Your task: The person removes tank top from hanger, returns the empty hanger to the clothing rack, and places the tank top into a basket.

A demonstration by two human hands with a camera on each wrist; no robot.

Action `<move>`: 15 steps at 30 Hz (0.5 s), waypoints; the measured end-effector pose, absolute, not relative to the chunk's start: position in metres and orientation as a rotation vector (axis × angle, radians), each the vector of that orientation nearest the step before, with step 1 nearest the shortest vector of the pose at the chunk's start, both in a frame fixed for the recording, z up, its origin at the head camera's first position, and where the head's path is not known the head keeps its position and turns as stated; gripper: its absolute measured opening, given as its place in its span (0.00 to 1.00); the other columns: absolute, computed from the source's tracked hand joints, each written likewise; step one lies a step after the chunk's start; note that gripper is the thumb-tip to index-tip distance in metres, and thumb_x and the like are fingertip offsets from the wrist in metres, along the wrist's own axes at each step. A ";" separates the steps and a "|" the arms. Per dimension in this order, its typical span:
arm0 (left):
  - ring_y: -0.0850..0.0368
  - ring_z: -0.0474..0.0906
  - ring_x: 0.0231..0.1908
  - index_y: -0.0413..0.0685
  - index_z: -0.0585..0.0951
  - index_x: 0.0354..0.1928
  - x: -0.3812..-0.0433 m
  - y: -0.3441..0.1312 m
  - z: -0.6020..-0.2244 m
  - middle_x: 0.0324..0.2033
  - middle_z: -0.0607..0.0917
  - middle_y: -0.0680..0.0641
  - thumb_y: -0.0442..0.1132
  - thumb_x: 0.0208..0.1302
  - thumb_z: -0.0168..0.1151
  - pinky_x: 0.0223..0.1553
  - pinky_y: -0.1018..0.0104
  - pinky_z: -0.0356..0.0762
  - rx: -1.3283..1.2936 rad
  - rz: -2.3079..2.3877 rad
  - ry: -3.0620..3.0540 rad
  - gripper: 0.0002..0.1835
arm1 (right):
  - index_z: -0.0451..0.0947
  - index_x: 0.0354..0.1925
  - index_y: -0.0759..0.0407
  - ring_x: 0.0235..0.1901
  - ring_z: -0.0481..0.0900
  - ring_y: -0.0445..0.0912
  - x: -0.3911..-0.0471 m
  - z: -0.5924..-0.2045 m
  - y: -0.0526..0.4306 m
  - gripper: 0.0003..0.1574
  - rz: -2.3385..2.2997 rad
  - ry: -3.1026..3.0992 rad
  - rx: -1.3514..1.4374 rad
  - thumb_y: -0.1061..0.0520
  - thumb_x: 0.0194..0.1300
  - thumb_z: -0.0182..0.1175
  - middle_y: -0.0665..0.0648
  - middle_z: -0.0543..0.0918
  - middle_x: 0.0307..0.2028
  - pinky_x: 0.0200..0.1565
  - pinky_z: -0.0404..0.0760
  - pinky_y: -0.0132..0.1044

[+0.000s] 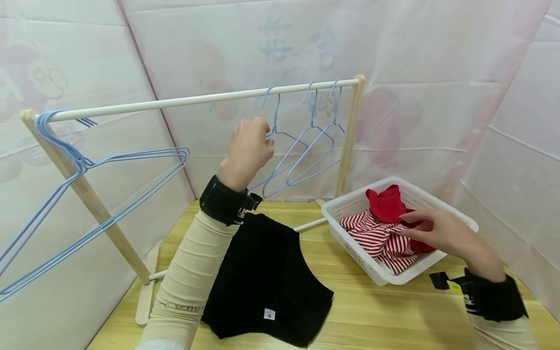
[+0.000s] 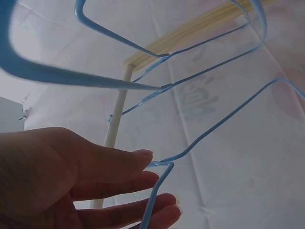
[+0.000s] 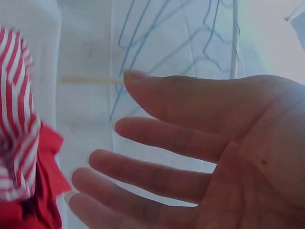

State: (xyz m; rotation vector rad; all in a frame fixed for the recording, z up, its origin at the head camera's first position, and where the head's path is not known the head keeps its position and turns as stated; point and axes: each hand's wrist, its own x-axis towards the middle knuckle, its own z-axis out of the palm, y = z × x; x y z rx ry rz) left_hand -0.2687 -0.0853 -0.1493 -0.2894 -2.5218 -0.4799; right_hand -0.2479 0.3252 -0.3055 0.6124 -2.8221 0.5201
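My left hand (image 1: 248, 148) is raised at the rail and pinches the neck of a blue wire hanger (image 1: 276, 115) whose hook is over the rail. Seen from the left wrist, thumb and fingers of the hand (image 2: 102, 176) close around the bend of the hanger (image 2: 214, 128). On the right, my right hand (image 1: 444, 233) hovers over a white basket (image 1: 356, 257), fingers spread and slightly bent. Inside lie a red-and-white striped garment (image 1: 376, 236) and red cloth (image 1: 385, 204). The right wrist view shows the palm (image 3: 228, 157) holding nothing, beside the striped cloth (image 3: 16, 105).
A white rail (image 1: 188, 100) on wooden posts (image 1: 350, 141) spans the table. Two more hangers (image 1: 312, 114) hang near its right end, and several bunched hangers (image 1: 78, 163) at its left end. A black garment (image 1: 267, 272) with a white label lies flat on the wooden table (image 1: 363, 316).
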 end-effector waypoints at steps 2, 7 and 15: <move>0.51 0.82 0.33 0.35 0.88 0.44 -0.267 -0.086 -0.149 0.43 0.90 0.38 0.32 0.70 0.63 0.39 0.63 0.82 -0.285 -0.484 -2.528 0.09 | 0.86 0.54 0.62 0.41 0.86 0.53 -0.249 -0.306 0.335 0.29 0.529 -2.845 0.564 0.45 0.62 0.74 0.65 0.90 0.47 0.37 0.80 0.36; 0.41 0.86 0.54 0.35 0.84 0.56 -0.263 -0.086 -0.149 0.59 0.85 0.36 0.34 0.70 0.64 0.57 0.53 0.84 -0.289 -0.495 -2.527 0.16 | 0.82 0.57 0.68 0.39 0.86 0.54 -0.254 -0.311 0.354 0.31 0.608 -2.899 0.503 0.49 0.63 0.73 0.72 0.87 0.49 0.33 0.79 0.33; 0.45 0.86 0.52 0.37 0.85 0.57 -0.246 -0.083 -0.147 0.61 0.85 0.38 0.35 0.71 0.64 0.53 0.56 0.84 -0.320 -0.490 -2.535 0.16 | 0.76 0.61 0.75 0.42 0.87 0.65 -0.263 -0.315 0.377 0.34 0.658 -2.954 0.454 0.52 0.68 0.69 0.79 0.83 0.53 0.33 0.81 0.32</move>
